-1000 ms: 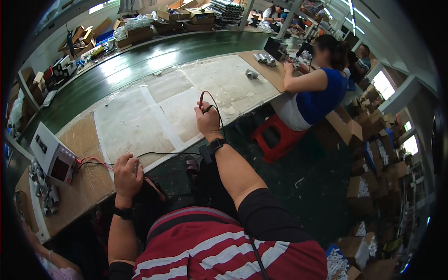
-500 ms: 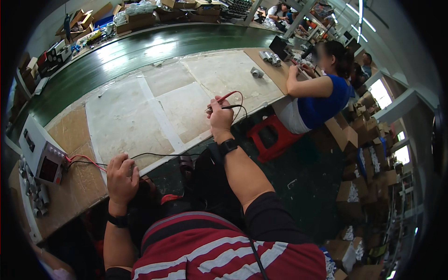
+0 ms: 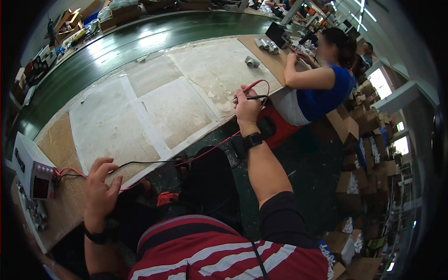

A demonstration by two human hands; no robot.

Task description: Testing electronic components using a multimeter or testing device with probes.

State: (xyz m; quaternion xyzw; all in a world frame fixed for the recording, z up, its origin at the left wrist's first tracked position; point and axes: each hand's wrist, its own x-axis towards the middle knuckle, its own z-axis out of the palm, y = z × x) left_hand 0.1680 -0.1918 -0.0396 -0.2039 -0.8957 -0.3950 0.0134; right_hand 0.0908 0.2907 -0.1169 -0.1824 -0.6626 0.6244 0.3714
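My right hand [image 3: 247, 109] is closed around a pair of test probes [image 3: 243, 99], one with a red lead and one with a black lead, above the table's near edge. Their tips poke out left of my fingers, touching nothing I can make out. Near the left end of the table, my left hand [image 3: 101, 189] is raised with fingers and thumb apart, holding nothing. The black lead [image 3: 144, 162] and the red lead pass close by it. Both leads run from a white bench power supply [image 3: 35, 170] with a dark display at the far left.
Paper sheets cover the table [image 3: 179, 107]. A grey metal fitting [image 3: 252, 62] lies toward its right end, near several silvery cylinders [image 3: 267, 45]. More metal parts [image 3: 37, 214] sit beside the supply. A co-worker [image 3: 322, 88] sits at right. A green conveyor belt [image 3: 126, 46] runs behind.
My right hand has moved right with the probes, drawing the red lead out over the floor gap. My left hand has shifted left and its fingers have spread. The whole view has shifted slightly.
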